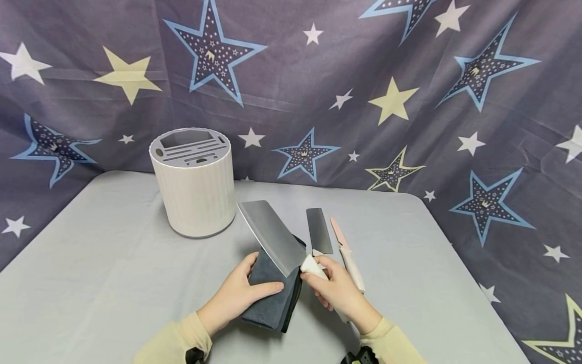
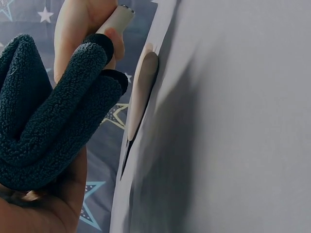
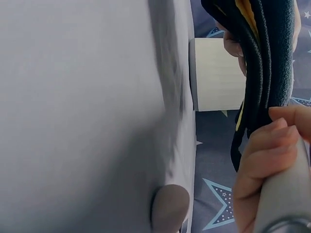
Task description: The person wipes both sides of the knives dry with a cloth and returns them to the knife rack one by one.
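Observation:
My left hand (image 1: 238,290) grips a folded dark grey-blue towel (image 1: 265,308), with the thumb across its front. In my right hand (image 1: 341,290) is the white handle (image 1: 312,266) of a cleaver (image 1: 275,235). The broad grey blade points up and to the left, lying across the towel's upper part in the head view. From the left wrist view, the towel (image 2: 53,111) shows as thick fuzzy folds with black edging. The right wrist view shows my right fingers (image 3: 272,150) curled round the handle (image 3: 286,199), close beside the towel; the blade is hidden there.
A white ribbed knife block (image 1: 193,194) with a slotted grey top stands at the back left. Beyond my right hand lie a second, smaller grey-bladed cleaver (image 1: 320,231) and a knife (image 1: 352,270) with a pinkish blade and white handle. A starry cloth (image 1: 291,101) hangs behind the table.

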`<state>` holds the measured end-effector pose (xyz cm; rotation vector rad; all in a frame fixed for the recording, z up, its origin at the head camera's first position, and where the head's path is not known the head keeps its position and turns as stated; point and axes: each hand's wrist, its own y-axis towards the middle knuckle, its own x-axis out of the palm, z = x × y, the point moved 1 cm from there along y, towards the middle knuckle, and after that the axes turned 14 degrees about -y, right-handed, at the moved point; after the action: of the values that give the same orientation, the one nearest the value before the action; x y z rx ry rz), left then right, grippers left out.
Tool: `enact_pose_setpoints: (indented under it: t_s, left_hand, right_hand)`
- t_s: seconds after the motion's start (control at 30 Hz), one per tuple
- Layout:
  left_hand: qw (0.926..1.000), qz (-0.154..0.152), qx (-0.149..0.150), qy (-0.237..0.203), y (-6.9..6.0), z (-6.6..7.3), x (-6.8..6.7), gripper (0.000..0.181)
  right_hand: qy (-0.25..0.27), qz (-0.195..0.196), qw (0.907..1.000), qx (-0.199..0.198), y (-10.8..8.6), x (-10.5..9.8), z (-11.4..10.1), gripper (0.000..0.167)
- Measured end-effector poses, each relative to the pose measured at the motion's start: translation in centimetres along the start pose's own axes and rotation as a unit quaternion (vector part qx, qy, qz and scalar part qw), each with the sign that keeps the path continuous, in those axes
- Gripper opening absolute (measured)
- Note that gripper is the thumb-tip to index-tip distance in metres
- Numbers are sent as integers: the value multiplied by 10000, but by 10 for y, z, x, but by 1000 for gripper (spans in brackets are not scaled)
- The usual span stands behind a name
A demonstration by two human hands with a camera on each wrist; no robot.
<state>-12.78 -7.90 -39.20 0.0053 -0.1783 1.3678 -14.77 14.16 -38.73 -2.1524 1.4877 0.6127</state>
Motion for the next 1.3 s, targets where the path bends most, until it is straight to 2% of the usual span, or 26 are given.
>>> enact_pose_setpoints:
  t_s: [0.93,1.3]
  left_hand:
    - [9997,239,71,-65,1,1,-7,72]
    - [9992,309,227,-138,1,0,-10,70]
  right_hand:
    - [102,-50,9999,-32,-2,2,6,28]
    - [111,-101,9998,-104,-4,0,8,26]
